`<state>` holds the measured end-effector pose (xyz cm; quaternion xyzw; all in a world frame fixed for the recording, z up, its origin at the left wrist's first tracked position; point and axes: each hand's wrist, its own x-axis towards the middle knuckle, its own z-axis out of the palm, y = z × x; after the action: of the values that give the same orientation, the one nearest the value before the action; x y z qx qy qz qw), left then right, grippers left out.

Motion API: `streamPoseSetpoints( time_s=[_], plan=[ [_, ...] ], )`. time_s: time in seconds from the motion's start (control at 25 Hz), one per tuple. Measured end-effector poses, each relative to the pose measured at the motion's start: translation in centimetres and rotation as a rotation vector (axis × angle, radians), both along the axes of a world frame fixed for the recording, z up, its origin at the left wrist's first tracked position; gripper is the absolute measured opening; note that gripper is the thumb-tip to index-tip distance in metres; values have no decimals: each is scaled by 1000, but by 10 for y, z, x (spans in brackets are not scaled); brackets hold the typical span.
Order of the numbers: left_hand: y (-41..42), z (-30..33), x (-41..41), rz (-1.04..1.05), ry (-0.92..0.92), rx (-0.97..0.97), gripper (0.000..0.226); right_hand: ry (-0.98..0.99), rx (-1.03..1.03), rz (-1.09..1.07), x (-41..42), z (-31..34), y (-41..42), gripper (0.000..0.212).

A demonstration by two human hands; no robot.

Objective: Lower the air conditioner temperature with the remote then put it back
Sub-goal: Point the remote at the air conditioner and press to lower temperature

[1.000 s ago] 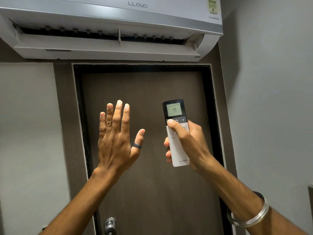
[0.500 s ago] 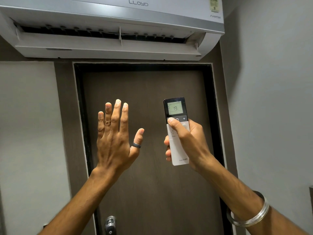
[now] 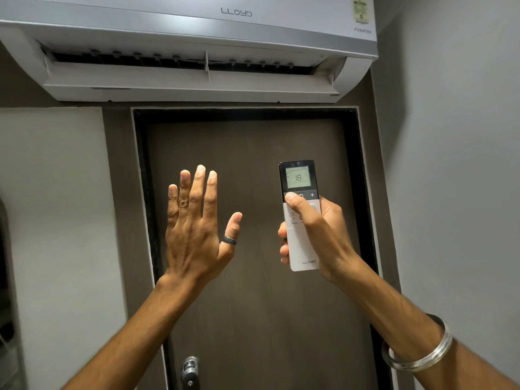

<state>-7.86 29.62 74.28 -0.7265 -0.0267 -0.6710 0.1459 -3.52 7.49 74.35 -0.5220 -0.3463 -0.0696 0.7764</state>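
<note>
A white wall air conditioner (image 3: 197,38) hangs across the top of the view with its flap open. My right hand (image 3: 323,235) holds a slim white and black remote (image 3: 302,249) upright in front of the door. The thumb rests on the button at the left of the row just under the screen. The remote's screen reads 18. To the left, my left hand (image 3: 197,229) is raised with flat, spread fingers, a dark ring on its thumb, and holds nothing.
A dark brown door (image 3: 253,305) in a black frame stands straight ahead below the unit, with a metal latch (image 3: 190,370) at the bottom. Grey walls lie left and right; the right wall (image 3: 455,192) is close to my right arm.
The remote's screen has gone from 19 to 18. Both hands stay in nearly the same place, with the thumb still on the same button.
</note>
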Motion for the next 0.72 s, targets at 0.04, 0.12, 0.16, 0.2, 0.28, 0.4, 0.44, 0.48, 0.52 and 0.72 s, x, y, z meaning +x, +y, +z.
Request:
streamPoseSetpoints(
  time_s=[0.04, 0.12, 0.16, 0.2, 0.28, 0.4, 0.44, 0.48, 0.52, 0.72],
  plan=[
    [0, 0, 0, -4, -1, 0, 81, -5, 1, -3, 0, 1, -1, 27],
    [0, 1, -1, -7, -4, 6, 80, -11, 0, -7, -1, 2, -3, 27],
    [-1, 1, -1, -8, -6, 10, 80, -14, -2, -11, -2, 3, -3, 27],
    [-2, 1, -2, -8, -5, 14, 80, -16, -6, -13, -3, 3, -4, 27],
    [-4, 1, -2, -9, 0, 16, 80, -17, -13, -8, -5, 4, -5, 26],
    [-7, 1, -5, -21, 12, 15, 80, -33, -37, -20, -6, 5, -5, 26],
    [-8, 1, -5, -25, 15, 14, 80, -37, -44, -21, -6, 5, -6, 26],
    [-9, 0, -6, -29, 16, 14, 80, -33, -49, -18, -6, 4, -7, 25],
    [-11, 1, -6, -32, 17, 14, 80, -31, -55, -20, -6, 4, -8, 25],
    [-25, -26, -4, -74, 42, -25, 79, -128, -197, -354, 0, -19, -15, 58]
  ],
)
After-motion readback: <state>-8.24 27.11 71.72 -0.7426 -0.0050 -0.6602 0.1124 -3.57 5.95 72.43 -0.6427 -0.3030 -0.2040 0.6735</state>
